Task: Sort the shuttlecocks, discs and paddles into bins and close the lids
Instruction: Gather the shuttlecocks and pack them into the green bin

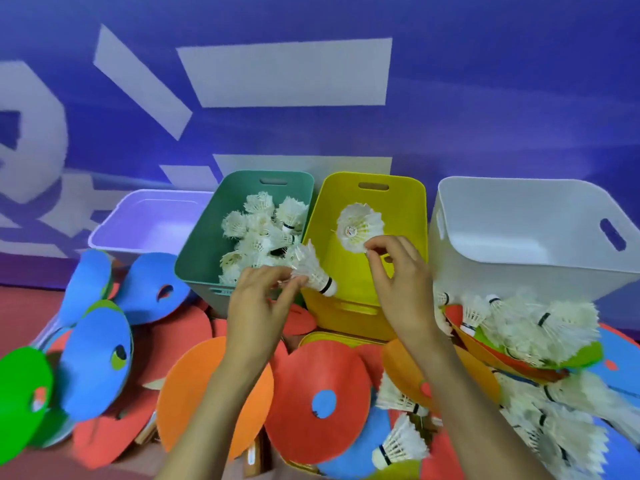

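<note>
While the left grip (263, 306) pinches a shuttlecock (313, 268) at the left rim of the yellow bin (408, 202), the right grip (398, 282) pinches another shuttlecock (360, 226) by its feathers above that bin's inside.

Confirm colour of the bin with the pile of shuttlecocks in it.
The bin is teal green, shown in the head view.

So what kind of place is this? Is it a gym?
Likely a sports hall or gym, though I can't be sure. There's a big blue wall with white lettering, a red court-like floor, and heaps of shuttlecocks and coloured discs beside plastic bins.
</note>
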`<state>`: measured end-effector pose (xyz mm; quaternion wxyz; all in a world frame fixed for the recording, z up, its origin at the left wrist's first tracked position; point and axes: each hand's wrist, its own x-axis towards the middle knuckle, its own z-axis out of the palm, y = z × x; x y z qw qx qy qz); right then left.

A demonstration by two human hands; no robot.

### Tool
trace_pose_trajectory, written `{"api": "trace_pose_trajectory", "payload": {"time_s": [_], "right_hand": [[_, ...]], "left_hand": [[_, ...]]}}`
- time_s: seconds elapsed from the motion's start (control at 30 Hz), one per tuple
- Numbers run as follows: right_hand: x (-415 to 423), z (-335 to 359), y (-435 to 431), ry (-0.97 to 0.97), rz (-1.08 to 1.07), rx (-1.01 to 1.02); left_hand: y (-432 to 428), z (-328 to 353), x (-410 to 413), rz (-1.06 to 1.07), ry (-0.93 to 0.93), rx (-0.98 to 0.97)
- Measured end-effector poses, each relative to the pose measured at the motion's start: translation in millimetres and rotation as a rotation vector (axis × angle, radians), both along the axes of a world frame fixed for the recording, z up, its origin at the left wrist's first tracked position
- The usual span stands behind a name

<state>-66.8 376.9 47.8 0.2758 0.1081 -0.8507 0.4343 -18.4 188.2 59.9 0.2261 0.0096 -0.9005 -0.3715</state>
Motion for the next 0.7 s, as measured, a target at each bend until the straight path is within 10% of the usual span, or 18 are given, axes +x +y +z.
{"api": "trace_pose_trajectory", "payload": {"time_s": [0.43,0.7], "right_hand": [[-100,-6,-155,-0.519,0.025,0.551],[-108,-15,-167,-0.581,0.003,0.503]], "left_hand": [[-163,-16,-109,0.11,-0.131,-0.222],[-175,-47,-162,-0.089,-0.23,-0.593]]}}
